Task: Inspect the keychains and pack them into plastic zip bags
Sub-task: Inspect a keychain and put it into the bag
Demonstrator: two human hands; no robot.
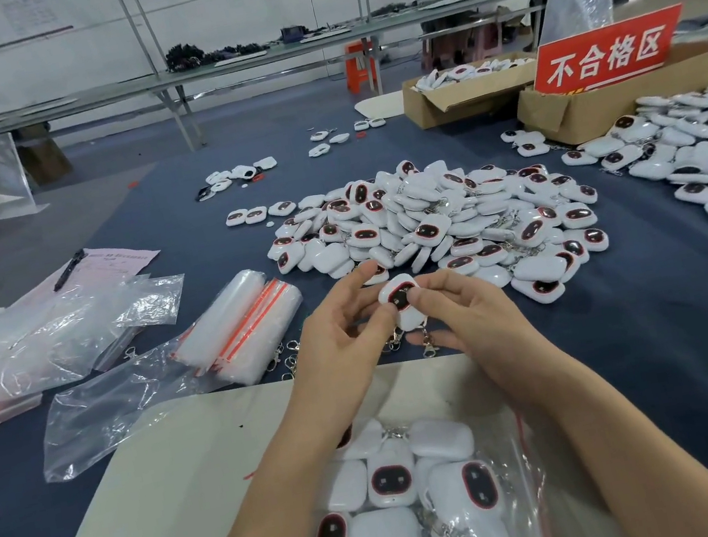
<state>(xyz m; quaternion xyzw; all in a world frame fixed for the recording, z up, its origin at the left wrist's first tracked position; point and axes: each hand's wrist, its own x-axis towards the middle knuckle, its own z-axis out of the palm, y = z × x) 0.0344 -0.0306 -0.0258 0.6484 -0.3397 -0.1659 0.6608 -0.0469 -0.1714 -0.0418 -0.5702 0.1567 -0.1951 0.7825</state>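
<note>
At left, our spare zip bags (239,326) lie stacked. Our left hand (341,341) and right hand (469,314) both pinch one keychain (401,300), face up for checking. Nearest us, an open bag (524,451) holds several keychains; the big pile (451,213) is left. The blue table (638,336) carries cardboard boxes (589,108) at right, in a workshop.

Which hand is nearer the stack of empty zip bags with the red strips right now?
Left. The left hand sits just right of the stack of zip bags; the right hand is farther right, beyond the keychain both hold.
</note>
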